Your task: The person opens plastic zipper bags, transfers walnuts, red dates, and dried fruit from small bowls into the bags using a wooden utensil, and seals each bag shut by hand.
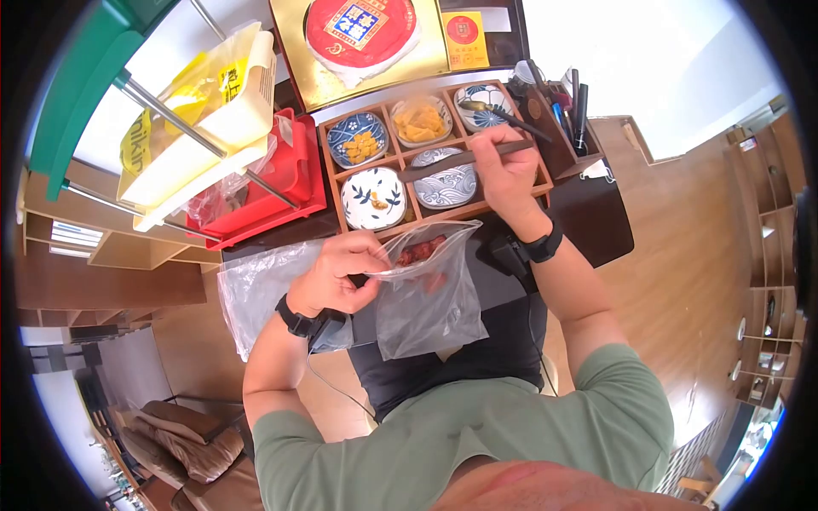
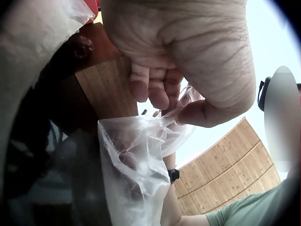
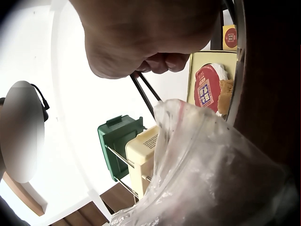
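Note:
My left hand (image 1: 334,274) pinches the rim of a clear plastic bag (image 1: 430,319) between thumb and fingers. Its mouth gapes toward the tray, and dark red wrinkled pieces (image 1: 419,250) show inside. My right hand (image 1: 509,179) grips dark tongs (image 1: 443,164), whose tips reach left over the grey wave-patterned bowl (image 1: 450,192). Two slim prongs of the tongs (image 3: 143,92) stand slightly apart in the right wrist view, above the bag (image 3: 202,160). A white leaf-patterned bowl (image 1: 366,204) with a small brown piece sits left of the wave bowl.
The compartmented wooden tray (image 1: 331,153) also holds bowls of yellow chunks (image 1: 361,148) and orange dried slices (image 1: 421,121). A dark-handled utensil (image 1: 507,115) lies across the upper right bowl. Red and cream bins (image 1: 311,162) stand left; another clear bag (image 1: 260,289) lies beside my left arm.

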A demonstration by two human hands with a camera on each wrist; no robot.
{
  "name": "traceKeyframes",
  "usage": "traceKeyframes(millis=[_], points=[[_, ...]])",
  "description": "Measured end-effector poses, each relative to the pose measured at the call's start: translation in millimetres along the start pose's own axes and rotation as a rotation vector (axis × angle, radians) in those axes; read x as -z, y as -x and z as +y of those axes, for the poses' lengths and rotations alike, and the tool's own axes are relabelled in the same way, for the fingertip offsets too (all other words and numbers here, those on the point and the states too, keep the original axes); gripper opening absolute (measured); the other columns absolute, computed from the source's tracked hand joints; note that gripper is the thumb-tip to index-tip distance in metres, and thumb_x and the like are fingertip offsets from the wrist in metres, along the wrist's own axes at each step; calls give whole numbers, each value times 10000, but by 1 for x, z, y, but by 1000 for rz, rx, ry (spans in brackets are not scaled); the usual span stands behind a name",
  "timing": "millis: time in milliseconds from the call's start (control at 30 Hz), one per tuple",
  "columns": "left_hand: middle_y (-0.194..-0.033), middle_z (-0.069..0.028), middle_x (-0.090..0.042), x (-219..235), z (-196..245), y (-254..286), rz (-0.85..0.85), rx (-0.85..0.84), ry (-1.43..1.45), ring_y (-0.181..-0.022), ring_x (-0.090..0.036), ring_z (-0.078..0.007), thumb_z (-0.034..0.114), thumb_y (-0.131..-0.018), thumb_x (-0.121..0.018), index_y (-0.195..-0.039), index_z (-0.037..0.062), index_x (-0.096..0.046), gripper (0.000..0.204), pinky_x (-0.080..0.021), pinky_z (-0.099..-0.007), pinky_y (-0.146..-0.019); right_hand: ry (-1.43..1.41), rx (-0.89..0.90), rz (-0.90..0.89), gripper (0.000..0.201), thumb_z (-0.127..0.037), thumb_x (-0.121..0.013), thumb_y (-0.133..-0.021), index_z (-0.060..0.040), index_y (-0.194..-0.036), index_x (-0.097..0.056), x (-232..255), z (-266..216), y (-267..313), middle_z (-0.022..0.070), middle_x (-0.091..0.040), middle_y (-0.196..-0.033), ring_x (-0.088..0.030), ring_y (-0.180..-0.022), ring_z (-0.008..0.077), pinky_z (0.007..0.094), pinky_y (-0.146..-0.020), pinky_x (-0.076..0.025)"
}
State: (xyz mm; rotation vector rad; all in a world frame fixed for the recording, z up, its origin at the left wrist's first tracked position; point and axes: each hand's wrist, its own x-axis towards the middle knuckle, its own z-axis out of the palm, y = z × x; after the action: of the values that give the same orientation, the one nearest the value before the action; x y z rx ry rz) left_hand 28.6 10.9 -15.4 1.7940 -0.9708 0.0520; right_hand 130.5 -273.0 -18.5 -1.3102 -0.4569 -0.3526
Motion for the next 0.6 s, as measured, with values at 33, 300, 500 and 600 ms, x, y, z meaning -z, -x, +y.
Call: traceKeyframes(millis=[33, 300, 500, 600], points=[[-904, -102, -694, 0, 0, -1, -5, 3, -2, -802, -690, -253, -78, -713, -671, -892, 17, -727, 211, -537, -324, -676, 13, -2, -20, 81, -70, -694, -986, -26, -920, -677, -3, -2, 0, -39, -639, -819, -537, -751, 27, 216, -675, -433], [-900, -100, -697, -1, 1, -1, 5, 0, -9, -794, -686, -255, -74, -708, -675, -875, 20, -725, 198, -531, -326, -670, 85, 11, -164, 69, -60, -773, -913, -17, -932, -723, -3, -1, 1, 23, -721, -840, -631, -774, 91, 262, -716, -503], [-903, -95, -701, 0, 3, -2, -1, 16, -1, -788, -684, -252, -72, -718, -686, -875, 24, -728, 189, -527, -331, -667, 84, 20, -258, 62, -61, -751, -931, -6, -948, -726, -2, 0, -1, 41, -728, -838, -652, -776, 107, 267, -715, -514], [-906, -93, -702, 0, 2, -2, 0, 10, 0, -794, -684, -251, -72, -719, -690, -875, 24, -729, 188, -527, -332, -667, 50, -52, -301, 66, -70, -727, -953, -5, -952, -724, -1, -3, 1, 39, -719, -814, -644, -730, 97, 257, -681, -507]])
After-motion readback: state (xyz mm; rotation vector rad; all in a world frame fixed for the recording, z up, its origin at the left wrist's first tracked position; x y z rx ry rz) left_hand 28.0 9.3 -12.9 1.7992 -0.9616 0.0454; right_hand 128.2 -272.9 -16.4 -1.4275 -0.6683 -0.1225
